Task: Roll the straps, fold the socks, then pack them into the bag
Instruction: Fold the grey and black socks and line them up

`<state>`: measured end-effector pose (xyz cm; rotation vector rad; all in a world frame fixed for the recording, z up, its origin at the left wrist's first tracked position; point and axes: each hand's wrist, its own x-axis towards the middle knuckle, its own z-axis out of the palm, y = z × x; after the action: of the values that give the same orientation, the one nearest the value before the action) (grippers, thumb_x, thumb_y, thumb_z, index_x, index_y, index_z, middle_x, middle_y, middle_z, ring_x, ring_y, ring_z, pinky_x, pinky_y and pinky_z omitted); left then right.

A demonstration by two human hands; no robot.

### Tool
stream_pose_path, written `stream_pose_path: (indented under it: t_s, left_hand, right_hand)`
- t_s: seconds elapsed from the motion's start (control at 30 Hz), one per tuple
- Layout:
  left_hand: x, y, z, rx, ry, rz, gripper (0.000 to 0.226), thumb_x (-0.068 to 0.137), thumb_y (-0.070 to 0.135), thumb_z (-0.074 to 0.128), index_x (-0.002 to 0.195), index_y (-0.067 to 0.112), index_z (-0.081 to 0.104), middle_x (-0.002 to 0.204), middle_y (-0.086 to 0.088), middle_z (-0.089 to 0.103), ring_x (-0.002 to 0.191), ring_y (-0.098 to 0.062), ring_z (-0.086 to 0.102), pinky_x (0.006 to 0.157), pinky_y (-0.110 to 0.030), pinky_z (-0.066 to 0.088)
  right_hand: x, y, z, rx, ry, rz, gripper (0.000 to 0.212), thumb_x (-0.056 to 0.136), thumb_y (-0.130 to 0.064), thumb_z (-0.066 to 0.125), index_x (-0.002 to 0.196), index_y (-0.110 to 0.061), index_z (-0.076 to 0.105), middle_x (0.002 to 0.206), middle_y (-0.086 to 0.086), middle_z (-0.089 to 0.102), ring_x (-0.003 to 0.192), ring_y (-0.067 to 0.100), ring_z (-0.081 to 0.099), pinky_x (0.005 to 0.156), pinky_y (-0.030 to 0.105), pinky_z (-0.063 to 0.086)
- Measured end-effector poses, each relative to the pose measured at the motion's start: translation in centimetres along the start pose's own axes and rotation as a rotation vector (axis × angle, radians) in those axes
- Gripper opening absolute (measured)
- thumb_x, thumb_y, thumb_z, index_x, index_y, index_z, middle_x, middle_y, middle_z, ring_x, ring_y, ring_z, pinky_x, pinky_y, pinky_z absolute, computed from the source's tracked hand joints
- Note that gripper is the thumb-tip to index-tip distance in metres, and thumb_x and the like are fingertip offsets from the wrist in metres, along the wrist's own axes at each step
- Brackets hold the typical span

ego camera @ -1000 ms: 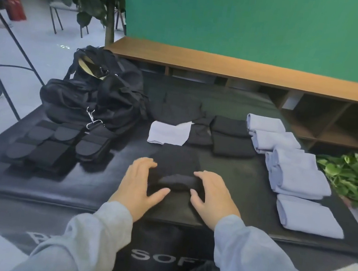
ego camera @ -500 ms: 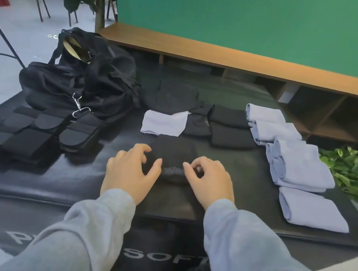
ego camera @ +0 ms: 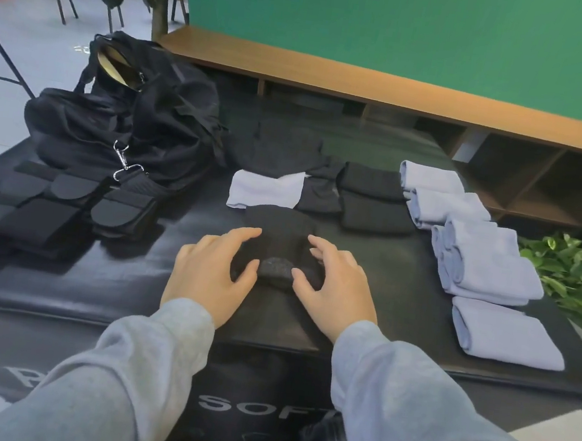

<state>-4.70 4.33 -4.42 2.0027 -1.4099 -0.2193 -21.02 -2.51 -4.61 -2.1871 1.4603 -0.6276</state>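
A black sock (ego camera: 279, 224) lies in the middle of the black mat (ego camera: 148, 283), its near end turned up into a small fold. My left hand (ego camera: 210, 271) grips its left side and my right hand (ego camera: 334, 287) grips its right side, thumbs at the fold and fingers over the top. Behind it lie a flat pale blue sock (ego camera: 267, 189) and folded black socks (ego camera: 373, 201). Several folded pale blue socks (ego camera: 486, 268) line the mat's right side. The black bag (ego camera: 127, 132) stands open at the back left, with black straps (ego camera: 42, 213) in front of it.
A low wooden bench (ego camera: 374, 83) runs along the green wall behind the mat. A leafy plant (ego camera: 578, 273) sits just off the mat's right edge. Chair legs and a potted tree stand at the far left.
Both hands went from lying flat beside the sock to gripping it. The near end of the sock has been lifted and turned over away from me.
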Motion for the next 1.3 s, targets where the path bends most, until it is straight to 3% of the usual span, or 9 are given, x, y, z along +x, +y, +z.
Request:
stream_pose_path:
  t_s: [0.13, 0.23, 0.5, 0.7, 0.87, 0.97, 1.13, 1.2, 1.3]
  left_hand:
    - [0.22, 0.05, 0.20, 0.024, -0.039, -0.039, 0.048, 0.089, 0.043, 0.055, 0.133, 0.041, 0.037, 0.120, 0.007, 0.055, 0.112, -0.020, 0.046, 0.100, -0.034, 0.034]
    - [0.61, -0.54, 0.70, 0.033, -0.029, -0.044, 0.051, 0.085, 0.049, 0.056, 0.131, 0.041, 0.035, 0.120, 0.010, 0.055, 0.112, -0.017, 0.049, 0.099, -0.034, 0.037]
    - [0.27, -0.50, 0.66, 0.004, -0.004, -0.027, 0.043, 0.091, 0.031, 0.056, 0.131, 0.040, 0.041, 0.115, 0.007, 0.054, 0.106, -0.019, 0.051, 0.094, -0.034, 0.043]
    - [0.14, -0.35, 0.57, -0.016, 0.007, -0.025, 0.043, 0.092, 0.026, 0.054, 0.132, 0.038, 0.041, 0.106, 0.006, 0.054, 0.102, -0.018, 0.054, 0.091, -0.035, 0.046]
    - [-0.11, 0.12, 0.27, -0.028, 0.029, 0.028, 0.039, 0.094, 0.019, 0.052, 0.131, 0.031, 0.045, 0.095, 0.013, 0.047, 0.101, -0.012, 0.052, 0.088, -0.029, 0.044]
    - [-0.18, 0.10, 0.34, -0.044, 0.030, 0.052, 0.039, 0.094, 0.016, 0.050, 0.130, 0.029, 0.045, 0.106, 0.012, 0.050, 0.102, -0.012, 0.053, 0.088, -0.029, 0.045]
    - [-0.03, 0.11, 0.39, -0.019, 0.059, 0.070, 0.038, 0.092, 0.015, 0.052, 0.130, 0.022, 0.046, 0.100, 0.012, 0.044, 0.102, -0.015, 0.049, 0.089, -0.032, 0.043]
    - [-0.03, 0.18, 0.36, -0.027, 0.074, 0.061, 0.040, 0.091, 0.023, 0.056, 0.129, 0.021, 0.046, 0.101, 0.011, 0.047, 0.102, -0.013, 0.049, 0.091, -0.031, 0.042]
    - [-0.10, 0.21, 0.33, -0.056, 0.086, 0.038, 0.040, 0.090, 0.033, 0.056, 0.127, 0.022, 0.047, 0.103, 0.011, 0.050, 0.103, -0.011, 0.048, 0.091, -0.028, 0.039]
  right_hand:
    - [-0.22, -0.18, -0.15, 0.010, -0.013, 0.006, 0.051, 0.083, -0.048, 0.059, 0.130, -0.039, 0.041, 0.112, -0.014, 0.048, 0.108, 0.016, 0.051, 0.093, 0.027, 0.041]
    - [-0.32, -0.45, -0.58, -0.013, -0.067, 0.000, 0.046, 0.090, -0.038, 0.056, 0.132, -0.035, 0.039, 0.120, -0.009, 0.054, 0.106, 0.016, 0.054, 0.086, 0.025, 0.041]
    - [-0.45, -0.62, -0.58, 0.017, 0.000, 0.012, 0.050, 0.097, -0.020, 0.045, 0.142, -0.036, 0.029, 0.127, -0.013, 0.054, 0.098, 0.015, 0.057, 0.082, 0.023, 0.040]
    - [-0.61, -0.41, -0.43, 0.002, 0.051, 0.042, 0.036, 0.100, -0.025, 0.043, 0.134, -0.036, 0.040, 0.127, -0.017, 0.056, 0.106, 0.018, 0.057, 0.080, 0.022, 0.038]
    - [-0.57, -0.57, -0.46, 0.065, 0.063, 0.049, 0.032, 0.100, -0.024, 0.039, 0.131, -0.034, 0.042, 0.128, -0.015, 0.054, 0.106, 0.021, 0.057, 0.087, 0.031, 0.045]
    - [-0.68, -0.59, -0.43, 0.152, 0.051, 0.055, 0.037, 0.099, -0.020, 0.041, 0.134, -0.033, 0.038, 0.132, -0.013, 0.052, 0.111, 0.014, 0.055, 0.089, 0.027, 0.044]
    - [-0.96, -0.58, -0.31, 0.224, 0.014, 0.023, 0.052, 0.092, -0.025, 0.054, 0.137, -0.036, 0.031, 0.135, -0.014, 0.047, 0.121, 0.004, 0.049, 0.096, 0.026, 0.043]
    - [-0.95, -0.49, -0.36, 0.216, 0.005, 0.023, 0.054, 0.090, -0.031, 0.056, 0.137, -0.037, 0.030, 0.125, -0.015, 0.049, 0.117, 0.007, 0.051, 0.094, 0.028, 0.044]
    - [-0.79, -0.45, -0.41, 0.095, 0.004, 0.007, 0.046, 0.092, -0.039, 0.052, 0.135, -0.035, 0.036, 0.094, -0.017, 0.047, 0.092, 0.012, 0.055, 0.081, 0.026, 0.045]
